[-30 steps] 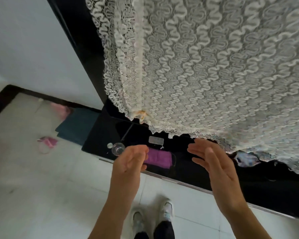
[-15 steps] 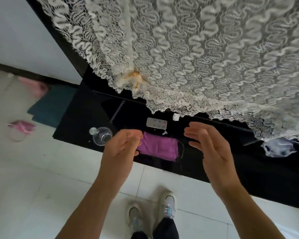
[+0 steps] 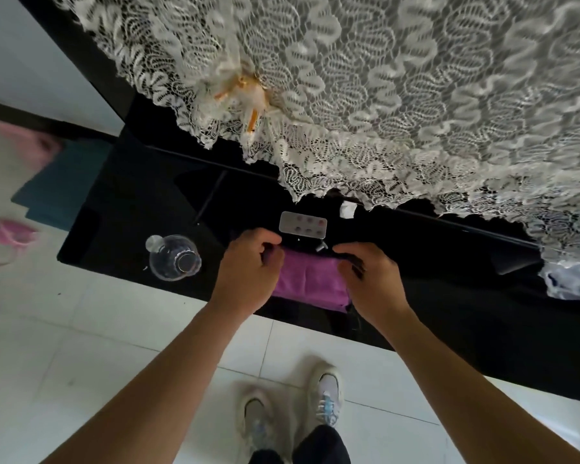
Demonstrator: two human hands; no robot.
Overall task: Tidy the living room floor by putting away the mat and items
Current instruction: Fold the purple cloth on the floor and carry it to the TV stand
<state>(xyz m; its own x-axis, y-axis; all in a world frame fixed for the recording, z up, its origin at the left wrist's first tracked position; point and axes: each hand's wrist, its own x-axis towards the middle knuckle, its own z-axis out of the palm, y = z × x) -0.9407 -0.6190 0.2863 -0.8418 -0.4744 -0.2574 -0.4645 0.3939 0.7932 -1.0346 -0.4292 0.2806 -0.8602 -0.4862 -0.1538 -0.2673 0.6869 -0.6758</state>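
Both hands have come down from a raised, spread pose onto the purple cloth [image 3: 310,284], and the view has closed in on the black glossy cabinet top [image 3: 131,209]. I read my left hand [image 3: 248,272] curled over the cloth's left end with its fingers pinched on the far-left corner. I read my right hand [image 3: 370,279] curled over the right end, fingers closed at the far-right corner beside a small dark part that I cannot identify. Cloth position: folded, lying flat at the near edge of the cabinet top, between the hands. Just beyond it lies a blister pack of pills [image 3: 302,224]. A clear plastic bottle [image 3: 174,257] stands to the left, apart from my left hand. White lace cover [image 3: 382,95] hangs over the far side. On the tiled floor [image 3: 81,329] at left lie a teal mat [image 3: 61,185] and a blurred pink item [image 3: 9,231]. My shoes [image 3: 327,395] stand near the cabinet
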